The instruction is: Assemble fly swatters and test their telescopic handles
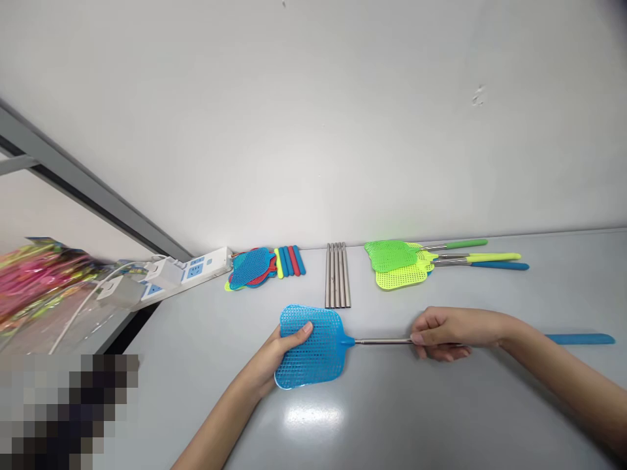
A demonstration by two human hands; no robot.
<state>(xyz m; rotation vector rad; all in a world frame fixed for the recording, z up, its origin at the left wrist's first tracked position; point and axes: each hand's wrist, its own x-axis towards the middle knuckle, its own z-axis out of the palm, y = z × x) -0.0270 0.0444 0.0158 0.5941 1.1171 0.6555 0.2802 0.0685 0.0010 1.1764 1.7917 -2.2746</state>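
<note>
A blue fly swatter (318, 356) with a perforated head, a thin metal rod and a blue handle lies across the space before me, head to the left. My left hand (279, 356) grips the head's left side, thumb on top and fingers hidden beneath. Around the metal rod, close to its middle, my right hand (441, 334) is closed with thumb and fingers. Part of the rod and handle passes out of sight behind my right wrist and forearm. The blue handle end shows beyond the forearm at the right.
At the wall lie swatter heads (251, 267), coloured handles (290, 262), metal rods (337, 275) and several assembled swatters (399, 264). A power strip (206, 267) with plugged-in white adapters sits at the left, near plastic-wrapped colourful goods (39, 287). The grey table (392, 418) meets a white wall.
</note>
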